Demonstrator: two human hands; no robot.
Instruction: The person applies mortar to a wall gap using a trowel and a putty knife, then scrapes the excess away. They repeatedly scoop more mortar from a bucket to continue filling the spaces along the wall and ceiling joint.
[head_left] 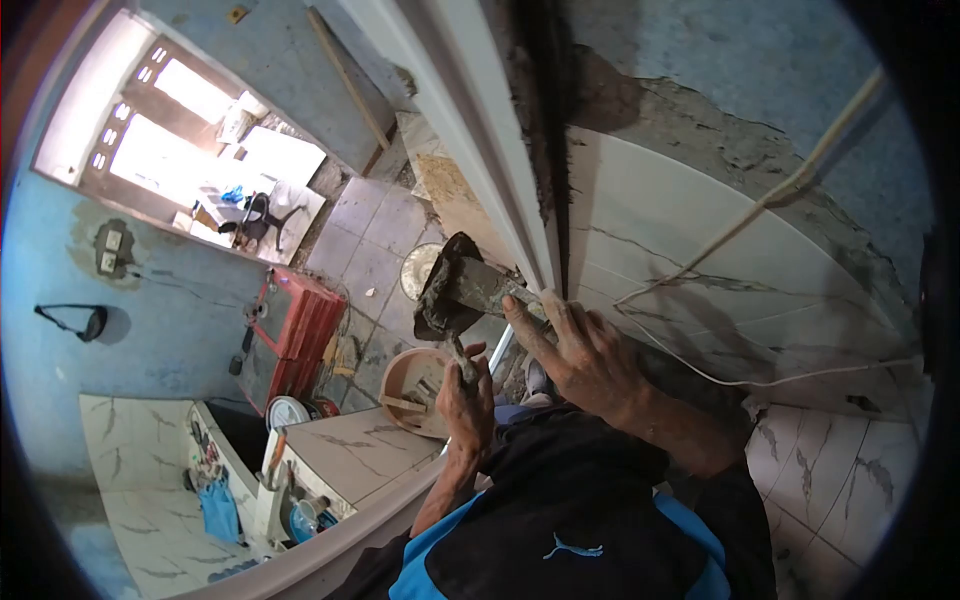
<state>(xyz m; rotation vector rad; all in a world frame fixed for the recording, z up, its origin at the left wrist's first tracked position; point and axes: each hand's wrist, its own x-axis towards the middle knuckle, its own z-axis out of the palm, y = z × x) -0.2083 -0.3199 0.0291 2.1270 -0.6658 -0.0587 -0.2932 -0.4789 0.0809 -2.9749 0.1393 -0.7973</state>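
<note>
My left hand (467,405) is closed round the handle of a mortar-covered trowel (433,295), whose dark blade tilts upward. My right hand (585,355) grips a flat scraper (478,286) with grey mortar on it. The scraper's blade lies over the trowel's blade; whether they touch is hard to tell. Just beyond the hands runs a white frame (490,130), with a dark, rough mortar gap along its side. Marbled white wall tiles (640,200) lie to the right of that gap.
A round tub (405,380) stands below left, near a red crate-like object (300,335). A white lid or bucket (420,270) is on the tiled floor (365,225). A cable (745,235) crosses the right wall. Tools lie on the tiled counter (350,450) at lower left.
</note>
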